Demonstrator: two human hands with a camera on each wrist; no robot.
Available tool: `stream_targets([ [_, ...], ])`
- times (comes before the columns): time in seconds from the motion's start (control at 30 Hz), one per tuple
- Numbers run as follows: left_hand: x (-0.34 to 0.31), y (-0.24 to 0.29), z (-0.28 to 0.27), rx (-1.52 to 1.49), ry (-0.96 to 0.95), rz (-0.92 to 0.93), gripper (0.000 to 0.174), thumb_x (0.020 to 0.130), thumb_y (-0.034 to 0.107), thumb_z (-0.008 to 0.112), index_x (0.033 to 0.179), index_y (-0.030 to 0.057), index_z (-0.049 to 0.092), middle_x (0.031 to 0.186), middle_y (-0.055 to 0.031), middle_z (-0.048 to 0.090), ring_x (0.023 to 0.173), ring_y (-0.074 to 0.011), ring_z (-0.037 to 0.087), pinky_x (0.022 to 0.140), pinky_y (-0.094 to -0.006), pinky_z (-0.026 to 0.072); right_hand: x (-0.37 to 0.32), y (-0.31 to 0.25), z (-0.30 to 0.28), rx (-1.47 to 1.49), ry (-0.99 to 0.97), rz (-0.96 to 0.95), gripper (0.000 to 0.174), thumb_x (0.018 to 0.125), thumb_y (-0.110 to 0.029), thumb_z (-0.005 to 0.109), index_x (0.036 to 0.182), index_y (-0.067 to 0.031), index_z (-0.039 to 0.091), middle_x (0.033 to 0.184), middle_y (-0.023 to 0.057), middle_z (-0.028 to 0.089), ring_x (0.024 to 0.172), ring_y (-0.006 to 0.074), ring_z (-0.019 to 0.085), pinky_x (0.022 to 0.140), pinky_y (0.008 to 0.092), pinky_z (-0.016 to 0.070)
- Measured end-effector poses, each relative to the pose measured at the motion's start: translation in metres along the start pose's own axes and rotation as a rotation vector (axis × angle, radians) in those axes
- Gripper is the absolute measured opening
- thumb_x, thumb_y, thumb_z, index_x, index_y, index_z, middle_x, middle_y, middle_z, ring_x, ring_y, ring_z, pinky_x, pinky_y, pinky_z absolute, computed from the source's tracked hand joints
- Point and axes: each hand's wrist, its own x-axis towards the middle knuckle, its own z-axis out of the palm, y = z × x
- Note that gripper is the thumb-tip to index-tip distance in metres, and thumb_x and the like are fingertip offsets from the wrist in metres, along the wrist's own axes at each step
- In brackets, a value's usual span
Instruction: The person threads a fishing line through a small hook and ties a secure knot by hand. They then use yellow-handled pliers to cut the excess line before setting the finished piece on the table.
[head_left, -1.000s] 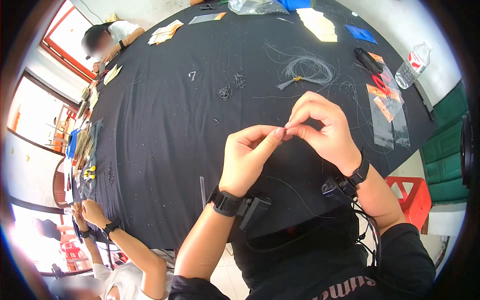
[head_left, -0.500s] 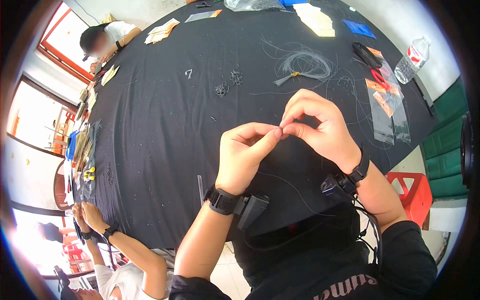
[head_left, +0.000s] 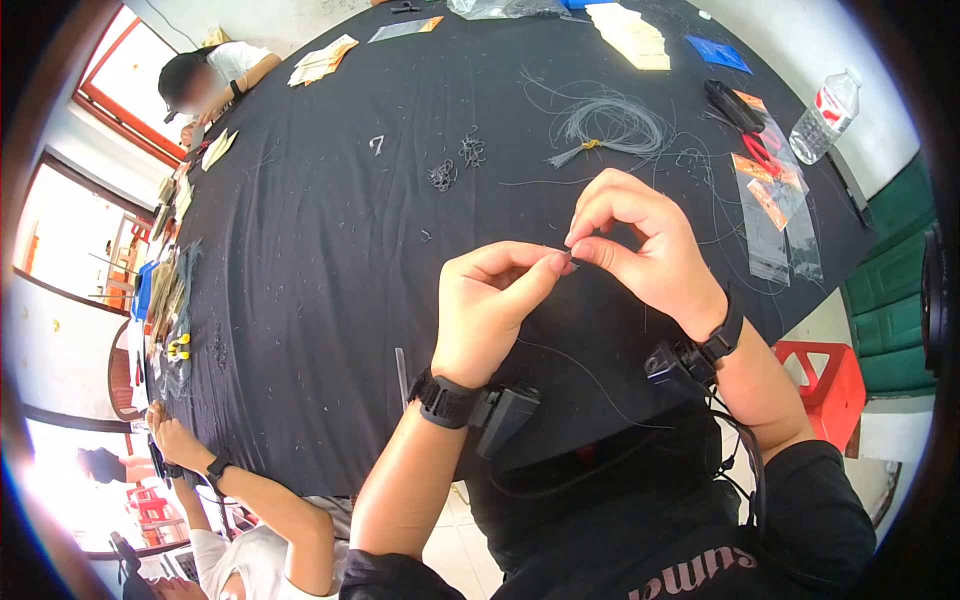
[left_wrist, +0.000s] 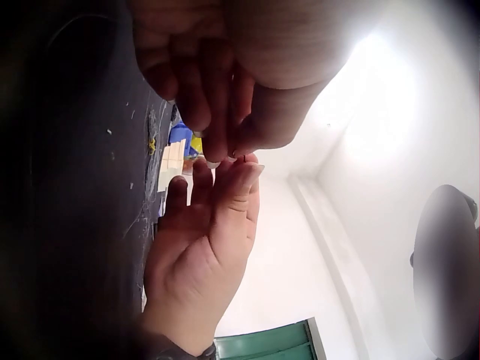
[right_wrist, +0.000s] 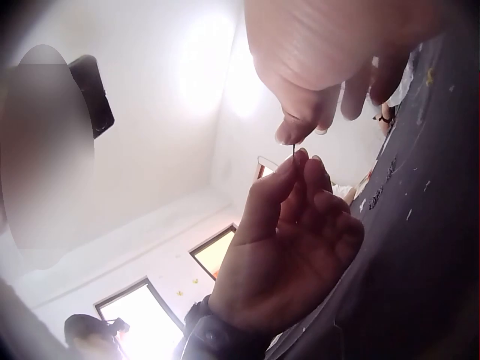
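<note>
My left hand (head_left: 485, 310) and right hand (head_left: 650, 250) meet fingertip to fingertip over the black cloth. Between them is a tiny dark fishing hook (right_wrist: 294, 153), of which little more than a thin straight shank shows. Left thumb and forefinger pinch it from below in the right wrist view; the right thumb and forefinger grip its upper end. The fingertips hide the rest. A thin fishing line (head_left: 590, 375) curves below the hands near my lap. Beyond the hands lie two small heaps of dark hooks (head_left: 443, 176) and a tied coil of clear fishing line (head_left: 630, 135).
Red-handled scissors (head_left: 763, 158), a black case (head_left: 733, 106) and clear packets (head_left: 768, 260) lie on the right, beside a water bottle (head_left: 825, 118). Pale cards (head_left: 630, 38) sit at the far edge. Another person's hands (head_left: 180, 440) work at the left edge. A red stool (head_left: 845, 395) stands at right.
My right fingertips have drawn slightly up and away from the left ones, so more of the dark hook shows between them. The left hand keeps its pinch.
</note>
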Motion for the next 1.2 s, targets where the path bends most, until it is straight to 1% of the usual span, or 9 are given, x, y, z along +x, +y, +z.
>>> stream_targets([
  [0.1, 0.0, -0.0006, -0.0007, -0.007, -0.006, -0.004, 0.01, 0.09, 0.004, 0.069, 0.095, -0.0036, 0.072, 0.094, -0.0133, 0.074, 0.087, -0.0167, 0.069, 0.083, -0.0279, 0.0521, 0.0, -0.0004, 0.0005, 0.006, -0.009, 0.003, 0.009, 0.083, -0.006, 0.074, 0.085, -0.0039, 0.066, 0.087, 0.0024, 0.06, 0.078, 0.0137, 0.057, 0.067, 0.0262, 0.0446],
  [0.2, -0.0007, 0.0024, 0.0003, 0.03, -0.032, -0.02, 0.014, 0.093, 0.007, 0.065, 0.1, -0.0044, 0.071, 0.096, -0.0142, 0.073, 0.089, -0.017, 0.069, 0.084, -0.0284, 0.0518, -0.0004, 0.0004, 0.0007, 0.001, -0.012, 0.002, 0.01, 0.085, -0.004, 0.072, 0.083, -0.0022, 0.063, 0.087, 0.0036, 0.059, 0.077, 0.0145, 0.056, 0.068, 0.0269, 0.0456],
  [0.3, 0.0016, -0.0025, -0.0011, -0.029, -0.06, -0.011, 0.02, 0.096, 0.01, 0.061, 0.103, -0.005, 0.071, 0.098, -0.0144, 0.073, 0.091, -0.0168, 0.068, 0.086, -0.0286, 0.051, -0.001, -0.0003, 0.0, -0.001, -0.009, 0.017, 0.01, 0.085, -0.003, 0.071, 0.083, -0.0014, 0.061, 0.086, 0.0043, 0.058, 0.077, 0.0149, 0.056, 0.069, 0.0273, 0.046],
  [0.4, 0.0019, -0.0026, 0.0009, 0.017, -0.023, 0.023, 0.023, 0.099, 0.012, 0.058, 0.104, -0.0054, 0.071, 0.099, -0.0141, 0.073, 0.093, -0.0165, 0.068, 0.088, -0.0289, 0.0504, -0.0008, -0.001, 0.0, -0.008, -0.01, 0.018, 0.01, 0.085, -0.002, 0.071, 0.083, -0.0011, 0.061, 0.086, 0.0049, 0.057, 0.077, 0.0153, 0.056, 0.07, 0.0275, 0.0457],
  [0.7, -0.0014, 0.0038, 0.0032, 0.173, -0.006, -0.005, 0.015, 0.092, 0.007, 0.068, 0.1, -0.0049, 0.072, 0.095, -0.0114, 0.074, 0.088, -0.0129, 0.068, 0.081, -0.0247, 0.0512, -0.0002, -0.0025, 0.002, -0.016, -0.02, -0.004, 0.011, 0.082, 0.001, 0.071, 0.082, -0.0006, 0.06, 0.085, 0.0058, 0.057, 0.077, 0.0163, 0.057, 0.071, 0.0283, 0.0457],
  [0.8, -0.0015, 0.005, 0.0038, 0.17, -0.013, -0.008, 0.015, 0.092, 0.007, 0.068, 0.099, -0.005, 0.072, 0.094, -0.0121, 0.074, 0.087, -0.0134, 0.068, 0.081, -0.0248, 0.0513, 0.0, -0.0039, 0.0025, -0.005, -0.015, -0.002, 0.01, 0.082, 0.002, 0.072, 0.082, -0.0009, 0.062, 0.085, 0.0054, 0.057, 0.077, 0.0158, 0.057, 0.07, 0.028, 0.0465],
  [0.9, -0.0008, 0.0023, 0.0028, 0.076, -0.003, -0.047, 0.014, 0.092, 0.007, 0.068, 0.097, -0.0048, 0.072, 0.093, -0.0128, 0.074, 0.087, -0.0142, 0.068, 0.081, -0.0255, 0.0515, -0.0003, -0.0042, 0.003, 0.018, -0.004, 0.01, 0.01, 0.081, 0.002, 0.073, 0.083, -0.0014, 0.064, 0.085, 0.0046, 0.058, 0.077, 0.0151, 0.058, 0.069, 0.0275, 0.0471],
  [0.97, -0.0011, 0.0046, 0.0032, 0.06, 0.006, -0.037, 0.013, 0.092, 0.007, 0.068, 0.095, -0.0044, 0.072, 0.092, -0.0128, 0.074, 0.086, -0.0144, 0.068, 0.081, -0.026, 0.0515, 0.0001, -0.0044, 0.0026, 0.015, 0.006, 0.001, 0.01, 0.08, 0.002, 0.074, 0.083, -0.0019, 0.065, 0.085, 0.004, 0.059, 0.078, 0.0146, 0.058, 0.069, 0.0271, 0.0472],
  [1.2, -0.0008, 0.003, 0.0029, 0.034, 0.019, -0.039, 0.012, 0.092, 0.008, 0.067, 0.094, -0.0037, 0.071, 0.089, -0.012, 0.073, 0.083, -0.0142, 0.068, 0.079, -0.0258, 0.0509, -0.0008, -0.0017, 0.0029, 0.018, 0.023, 0.005, 0.01, 0.08, 0.0, 0.075, 0.084, -0.0033, 0.067, 0.085, 0.0032, 0.06, 0.079, 0.0143, 0.057, 0.07, 0.0274, 0.0455],
])
